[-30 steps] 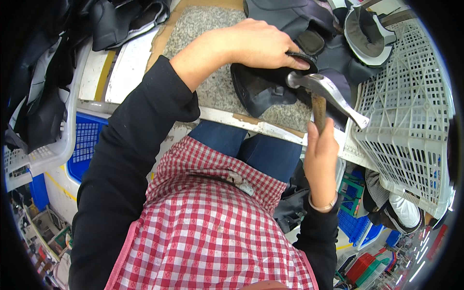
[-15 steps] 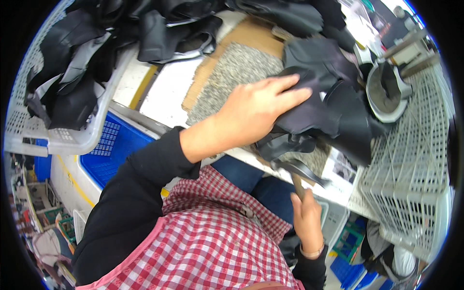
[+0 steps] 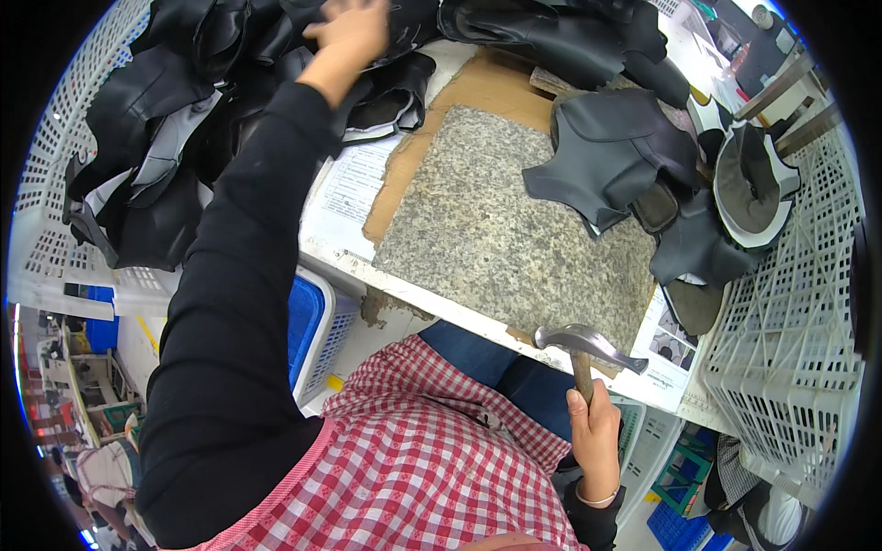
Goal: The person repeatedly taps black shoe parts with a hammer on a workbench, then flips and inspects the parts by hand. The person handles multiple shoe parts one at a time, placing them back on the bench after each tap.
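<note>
My right hand (image 3: 595, 433) is closed round the wooden handle of a hammer (image 3: 588, 342), whose curved steel head lies over the near edge of a speckled stone slab (image 3: 496, 207). My left arm reaches far forward. At its end my left hand (image 3: 354, 35), slightly blurred, is over a heap of black leather shoe uppers (image 3: 390, 96) with its fingers apart; I see nothing held in it. On the slab's right side rests a black leather upper (image 3: 606, 151), and further dark pieces with pale linings (image 3: 753, 188) lie beside it.
A white lattice basket (image 3: 50, 230) at left holds more black uppers. Another white basket (image 3: 781, 340) stands at right. Cardboard (image 3: 390, 197) and printed sheets (image 3: 344, 188) lie under and beside the slab. Below the table edge at left sits a blue basket (image 3: 308, 321).
My left hand has moved from the leather on the slab to the heap at the far left. The leather has shifted right, baring more stone. My right hand still grips the hammer.
</note>
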`<state>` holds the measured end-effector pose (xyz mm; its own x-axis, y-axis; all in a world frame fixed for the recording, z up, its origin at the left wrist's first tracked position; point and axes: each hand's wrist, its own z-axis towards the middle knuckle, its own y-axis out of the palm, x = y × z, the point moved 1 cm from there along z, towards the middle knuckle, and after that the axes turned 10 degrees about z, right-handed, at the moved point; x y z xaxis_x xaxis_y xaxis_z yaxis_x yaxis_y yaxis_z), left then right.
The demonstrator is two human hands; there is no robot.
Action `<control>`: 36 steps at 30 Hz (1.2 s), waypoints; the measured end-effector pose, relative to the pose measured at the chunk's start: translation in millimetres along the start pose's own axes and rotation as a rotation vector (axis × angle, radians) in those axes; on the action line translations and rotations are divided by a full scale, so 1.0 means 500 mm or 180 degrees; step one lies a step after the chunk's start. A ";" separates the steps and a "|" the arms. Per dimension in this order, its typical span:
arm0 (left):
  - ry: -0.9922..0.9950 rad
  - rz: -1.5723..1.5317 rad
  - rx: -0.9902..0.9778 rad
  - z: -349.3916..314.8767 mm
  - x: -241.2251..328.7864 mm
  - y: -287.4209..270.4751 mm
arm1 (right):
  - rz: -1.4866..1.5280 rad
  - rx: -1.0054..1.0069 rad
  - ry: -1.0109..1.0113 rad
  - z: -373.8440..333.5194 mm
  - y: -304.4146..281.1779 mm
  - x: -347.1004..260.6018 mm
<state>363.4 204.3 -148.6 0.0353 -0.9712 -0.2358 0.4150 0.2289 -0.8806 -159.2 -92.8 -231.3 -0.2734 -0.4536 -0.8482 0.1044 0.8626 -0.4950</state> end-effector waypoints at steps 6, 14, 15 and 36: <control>0.0743 -0.1638 0.1364 -0.003 -0.165 -0.134 | 0.0073 0.0042 0.0041 -0.011 0.002 0.002; 0.2903 -0.1935 0.2791 -0.319 0.108 -0.287 | -0.0185 0.0769 -0.0558 -0.027 0.004 -0.026; 0.3181 -0.1935 0.2531 -0.369 0.159 -0.282 | -0.0422 0.0952 -0.0630 -0.019 0.003 -0.013; 0.3917 -0.1815 -0.1475 -0.406 0.397 -0.322 | -0.1670 0.0662 -0.0456 0.071 -0.041 -0.087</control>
<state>119.3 -11.8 -137.2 -0.9272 -0.3165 0.2004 -0.2329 0.0679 -0.9701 -115.6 -98.6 -191.3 -0.2086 -0.8468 -0.4893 0.1794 0.4586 -0.8703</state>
